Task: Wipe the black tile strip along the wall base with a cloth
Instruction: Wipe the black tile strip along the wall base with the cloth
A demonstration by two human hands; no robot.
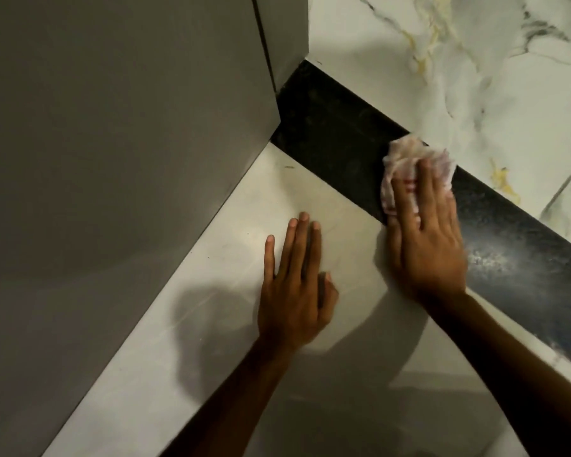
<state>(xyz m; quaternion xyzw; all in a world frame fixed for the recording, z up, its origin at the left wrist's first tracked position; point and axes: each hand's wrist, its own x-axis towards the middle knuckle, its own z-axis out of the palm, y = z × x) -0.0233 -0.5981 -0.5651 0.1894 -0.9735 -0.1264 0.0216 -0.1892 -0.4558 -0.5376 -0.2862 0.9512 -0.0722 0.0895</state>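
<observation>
The black tile strip (pixel 330 133) runs diagonally from the corner at the top centre down to the right edge, along the base of the marble wall. A crumpled white cloth with pink marks (pixel 406 159) lies on the strip's middle. My right hand (pixel 426 235) presses flat on the cloth, fingers spread over it, palm partly on the floor. My left hand (pixel 294 285) rests flat on the pale floor to the left, fingers together, holding nothing. Pale dusty smears show on the strip right of my right hand.
A grey panel or door (pixel 112 159) fills the left side and meets the strip at the corner. A white marble wall with grey and yellow veins (pixel 459 61) rises behind the strip. The pale floor tile (pixel 211 324) carries the shadows of my arms.
</observation>
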